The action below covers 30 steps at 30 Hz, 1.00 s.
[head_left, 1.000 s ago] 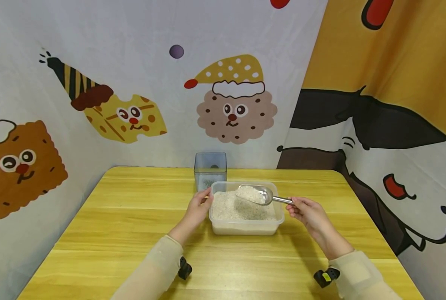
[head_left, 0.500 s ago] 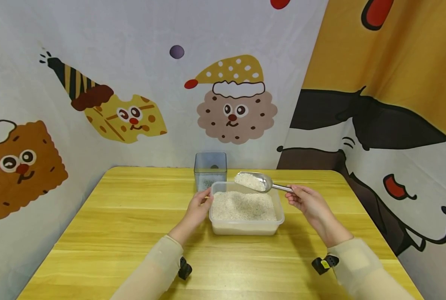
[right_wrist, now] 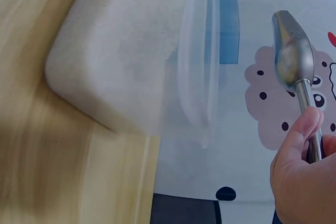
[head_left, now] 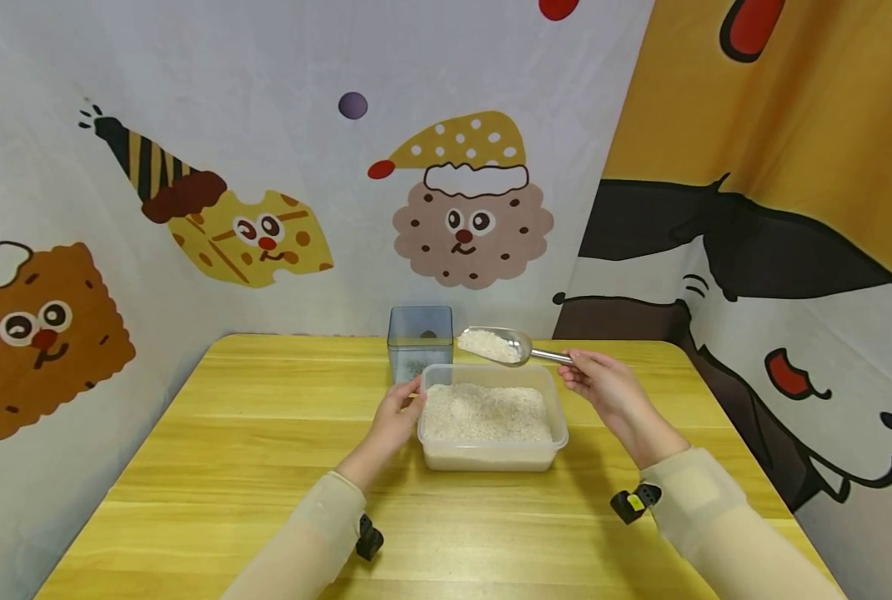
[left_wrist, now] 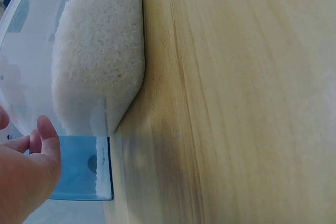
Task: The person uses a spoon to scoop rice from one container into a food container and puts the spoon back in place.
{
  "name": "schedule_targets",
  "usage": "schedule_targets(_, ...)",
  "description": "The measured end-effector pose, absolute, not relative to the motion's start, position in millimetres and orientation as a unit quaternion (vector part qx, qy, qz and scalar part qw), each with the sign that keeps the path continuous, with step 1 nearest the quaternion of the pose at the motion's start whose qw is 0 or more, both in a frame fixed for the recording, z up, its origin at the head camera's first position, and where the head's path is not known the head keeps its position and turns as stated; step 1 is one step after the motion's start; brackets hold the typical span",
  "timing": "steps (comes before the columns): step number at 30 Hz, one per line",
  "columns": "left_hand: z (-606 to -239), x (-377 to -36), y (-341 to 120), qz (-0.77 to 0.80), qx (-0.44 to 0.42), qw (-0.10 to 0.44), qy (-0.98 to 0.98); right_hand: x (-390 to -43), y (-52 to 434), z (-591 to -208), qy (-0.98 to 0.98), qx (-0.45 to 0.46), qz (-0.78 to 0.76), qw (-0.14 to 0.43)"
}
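Observation:
In the head view, a clear plastic container [head_left: 491,457] filled with rice [head_left: 483,417] stands on the table. My left hand [head_left: 397,421] holds its left side by the rim; the left wrist view shows the hand [left_wrist: 29,169] at the wall, fingers bent. My right hand [head_left: 607,392] grips the handle of a metal scoop [head_left: 519,346], its bowl heaped with rice. The scoop is raised above the container's far rim. To its left, a bluish transparent box [head_left: 420,333] stands behind the container, with a little rice visible low inside.
The yellow wood-grain table [head_left: 266,467] ends at the back against a white cloth [head_left: 266,83] printed with cartoon figures. A second printed cloth [head_left: 791,150] hangs along the right. A small black camera [head_left: 368,537] sits at my left wrist, another camera [head_left: 633,502] at my right.
My right hand has lifted the loaded scoop up from over the rice, then moved it away and slightly left toward the bluish box. My left hand has stayed at the container.

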<state>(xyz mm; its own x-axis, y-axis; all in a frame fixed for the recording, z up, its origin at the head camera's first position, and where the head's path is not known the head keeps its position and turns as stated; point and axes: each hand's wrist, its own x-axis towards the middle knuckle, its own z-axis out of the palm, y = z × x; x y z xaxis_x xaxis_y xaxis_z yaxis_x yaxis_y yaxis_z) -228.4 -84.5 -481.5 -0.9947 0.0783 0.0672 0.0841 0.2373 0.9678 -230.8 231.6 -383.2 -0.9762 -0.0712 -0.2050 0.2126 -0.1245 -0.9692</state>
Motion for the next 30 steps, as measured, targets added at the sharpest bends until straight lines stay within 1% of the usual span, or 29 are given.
schedule_targets(16,-482,-228,-85,-0.611,-0.054,0.005,-0.789,-255,206,-376,0.640,0.060,-0.762,0.078)
schedule_targets(23,-483,-229,-85,-0.611,-0.055,0.008,-0.789,-267,192,-376,0.656,0.055,-0.749,0.076)
schedule_targets(30,-483,-230,-84,-0.615,-0.049,0.003,-0.787,-278,183,-375,0.679,0.063,-0.729,0.060)
